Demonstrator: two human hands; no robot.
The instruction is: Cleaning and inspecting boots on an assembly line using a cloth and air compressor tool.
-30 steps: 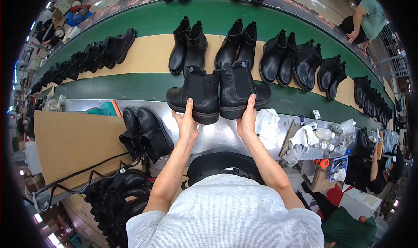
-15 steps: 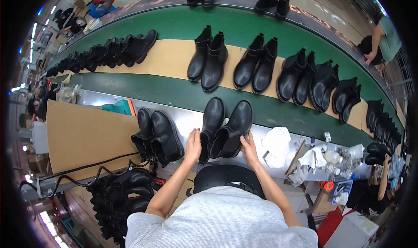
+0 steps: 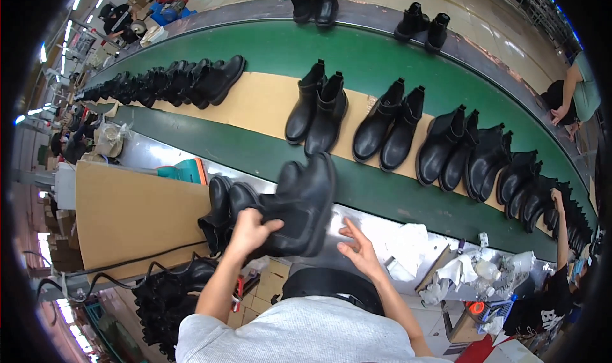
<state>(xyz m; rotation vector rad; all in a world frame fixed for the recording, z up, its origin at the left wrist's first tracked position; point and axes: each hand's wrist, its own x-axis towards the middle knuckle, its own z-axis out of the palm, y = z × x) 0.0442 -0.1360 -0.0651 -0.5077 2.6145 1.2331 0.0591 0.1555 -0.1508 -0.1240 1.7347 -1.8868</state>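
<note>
My left hand (image 3: 251, 233) grips a black ankle boot (image 3: 305, 213) by its top, thumb across the side, and holds it tilted over the bench edge. Behind it shows the toe of a second black boot (image 3: 289, 173); whether my left hand also holds that one I cannot tell. To the right of the boots, my right hand (image 3: 359, 248) is open with fingers apart and nothing in it. Another pair of black boots (image 3: 219, 200) stands on the bench just left of the held boot, partly covered by it.
A green conveyor (image 3: 268, 47) carries several black boot pairs on cardboard (image 3: 258, 101). White cloth (image 3: 408, 245) and clear plastic bags (image 3: 484, 270) lie right on the metal bench. A cardboard sheet (image 3: 140, 216) and coiled black cable (image 3: 108, 293) are left. A co-worker's arm (image 3: 561, 229) reaches in right.
My left hand has shifted from beside the boot pair to gripping a boot top, and the boots have moved left and tilted. My right hand has let go of the boot.
</note>
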